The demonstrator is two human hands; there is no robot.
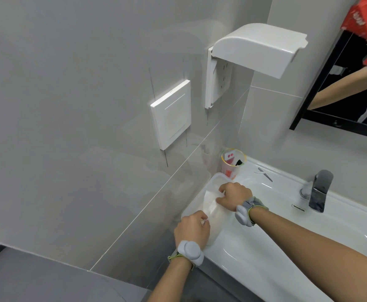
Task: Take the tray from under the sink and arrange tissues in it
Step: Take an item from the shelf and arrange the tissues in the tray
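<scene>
Grey tiled wall left of sink [265,247], with switch plate [171,114] and covered socket [250,51] on it. Tray [213,177] sits on sink's left rim, tissue [211,208] inside. Left hand [192,229] pinches tissue's near edge, right hand [233,194] grips far edge. Cup [231,163] behind tray, faucet [318,190] and mirror [341,94] further right

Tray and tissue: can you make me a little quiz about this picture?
1. True or false: the tray sits at the sink's left edge.
2. Which hands touch the tissue? A) left only B) right only C) both
3. Fill in: the cup stands in the corner behind the ____.

Key: 1 true. 2 C: the left hand and right hand both pinch it. 3 tray.
</scene>
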